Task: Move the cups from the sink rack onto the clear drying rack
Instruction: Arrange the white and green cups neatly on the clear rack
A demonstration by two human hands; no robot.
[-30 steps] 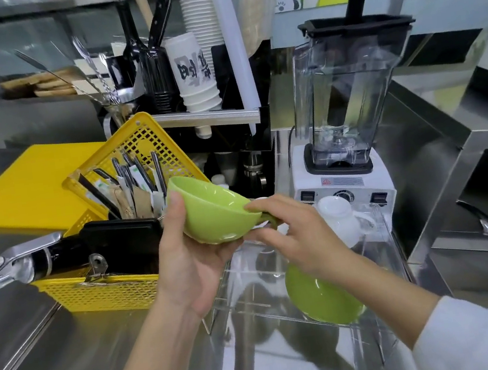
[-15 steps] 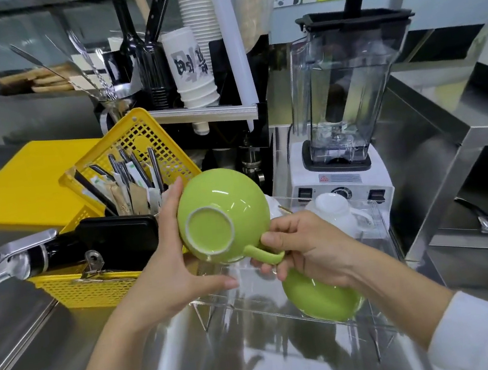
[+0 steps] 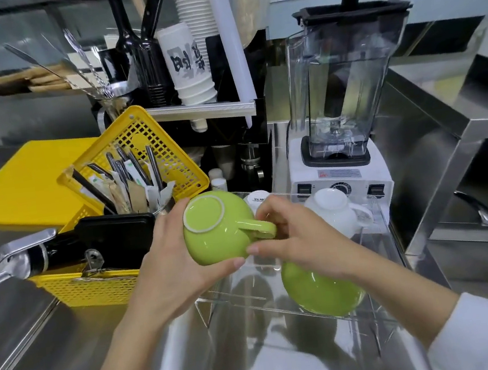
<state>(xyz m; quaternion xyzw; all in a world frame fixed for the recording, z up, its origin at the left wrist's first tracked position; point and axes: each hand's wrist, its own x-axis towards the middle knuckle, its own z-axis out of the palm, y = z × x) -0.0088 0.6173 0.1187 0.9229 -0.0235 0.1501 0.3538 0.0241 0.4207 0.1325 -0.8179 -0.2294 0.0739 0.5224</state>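
Note:
I hold a green cup [image 3: 218,234] upside down over the left end of the clear drying rack [image 3: 386,259], its pale foot ring facing me. My left hand [image 3: 172,265] cups its body from the left and below. My right hand [image 3: 293,237] pinches its handle from the right. On the rack a second green cup [image 3: 319,293] lies upside down under my right wrist. A white cup [image 3: 336,210] sits upside down at the rack's far right, and another white cup [image 3: 257,200] shows behind my fingers.
The yellow sink rack [image 3: 88,286] stands to the left with a cutlery holder and a black box in it. A tap spout [image 3: 14,261] reaches in from the left. A blender [image 3: 342,140] stands just behind the clear rack. A steel ledge rises at right.
The green cup went from rim-up to fully upside down and sank a little toward the rack. My right hand stayed on the handle, and my left hand shifted under the body.

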